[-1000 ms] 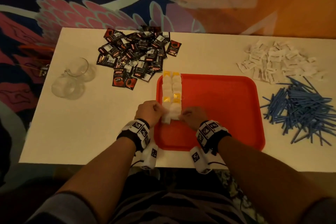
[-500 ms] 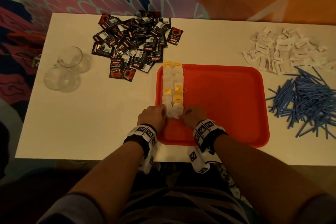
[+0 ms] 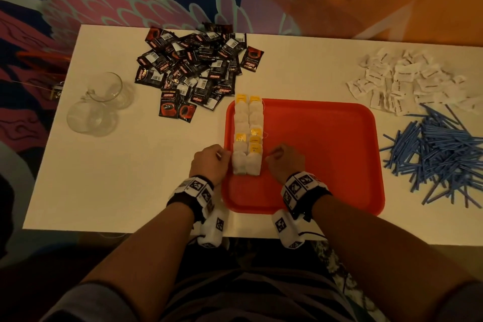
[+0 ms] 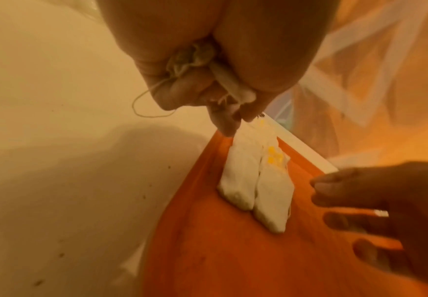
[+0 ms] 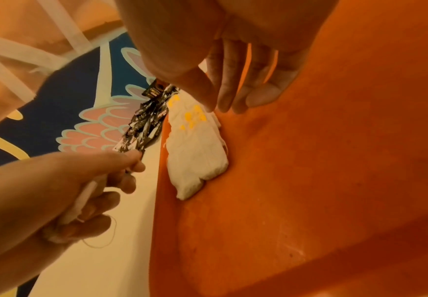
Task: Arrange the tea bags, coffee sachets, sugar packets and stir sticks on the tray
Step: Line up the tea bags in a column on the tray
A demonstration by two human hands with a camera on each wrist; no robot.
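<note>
Tea bags (image 3: 247, 136) lie in two tidy columns along the left edge of the red tray (image 3: 326, 154), white pouches overlapping, yellow tags showing here and there. The near ends of the columns sit about level with each other.

Left hand (image 3: 209, 162) sits on the table just beside the tray's left rim, next to the nearest bags. Its fingers are curled around spare tea bags (image 4: 195, 54) bunched in the palm, a string loop dangling out; the fingertip reaches toward the left column, contact unclear. Right hand (image 3: 283, 162) rests on the tray just right of the columns, fingers (image 5: 236, 80) straight and together, tips near the right column's edge, holding nothing.

Step in hand, as I read it: laying and squaring up the tea bag rows; the other three kinds not started. Coffee sachets (image 3: 193, 70) are heaped on the table beyond the tray's left corner, sugar packets (image 3: 407, 81) piled far right, blue stir sticks (image 3: 441, 154) in a loose heap just right of the tray.

Next move likely calls for feeding one bag out of the left palm and setting it at the near end of a column, overlapped like the others, without snagging strings or nudging the rows.

Two empty glass cups (image 3: 102, 102) stand on the white table (image 3: 117, 178) at left.
</note>
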